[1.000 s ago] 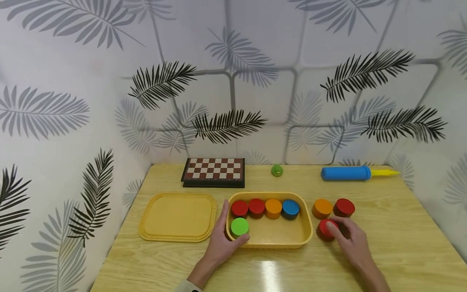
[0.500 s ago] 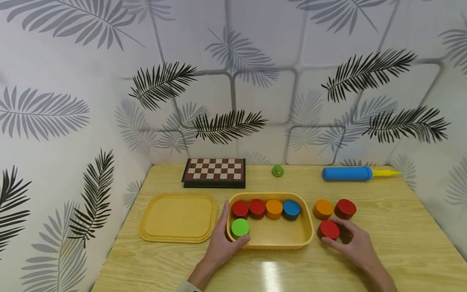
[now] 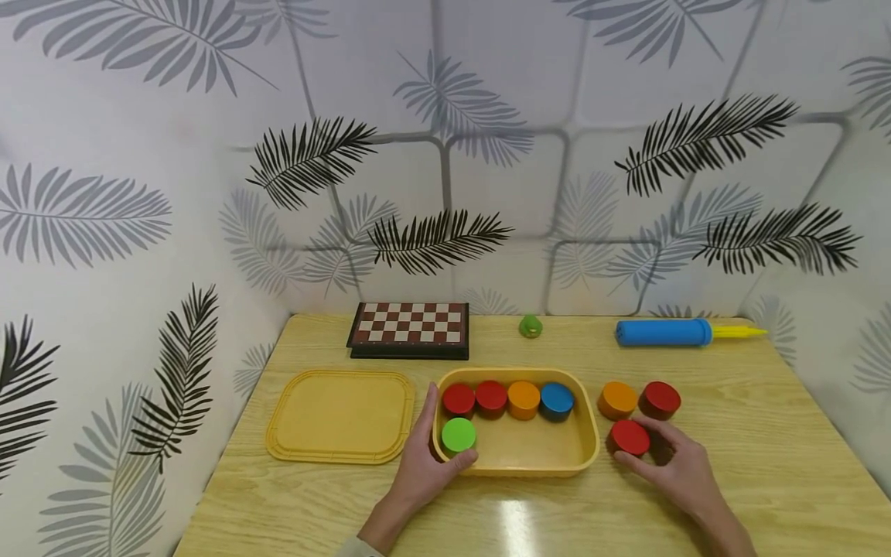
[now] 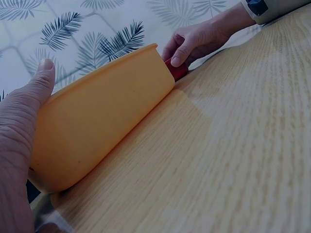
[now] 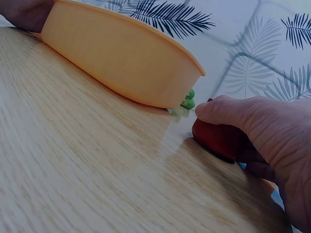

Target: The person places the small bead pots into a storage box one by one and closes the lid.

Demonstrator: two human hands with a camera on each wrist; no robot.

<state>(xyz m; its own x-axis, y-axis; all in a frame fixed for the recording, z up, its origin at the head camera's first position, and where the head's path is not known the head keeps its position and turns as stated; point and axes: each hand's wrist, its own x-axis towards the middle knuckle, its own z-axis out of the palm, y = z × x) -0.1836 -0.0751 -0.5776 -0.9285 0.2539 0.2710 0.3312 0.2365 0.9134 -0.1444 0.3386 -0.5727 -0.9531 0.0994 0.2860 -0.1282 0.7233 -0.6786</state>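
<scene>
A red round block [image 3: 629, 438] sits just right of the yellow plastic box [image 3: 536, 449]. My right hand [image 3: 678, 472] holds it by the sides, thumb in front and fingers behind, as the right wrist view also shows. My left hand [image 3: 422, 463] grips the left end of the box, its thumb along the front rim. Inside the box, two red blocks [image 3: 491, 398], an orange block [image 3: 524, 398] and a blue block [image 3: 557, 401] line the back wall. A green block [image 3: 459, 436] lies at the front left, near my left thumb.
Behind the held block stand another orange block [image 3: 617, 399] and a dark red block [image 3: 660, 399]. The yellow lid [image 3: 341, 416] lies left of the box. Farther back are a checkered board case [image 3: 409, 329], a small green toy [image 3: 530, 326] and a blue pump [image 3: 663, 333].
My right hand has shifted its hold from over the red block's top to its sides, so the top shows fully. The left hand and the box stay put.
</scene>
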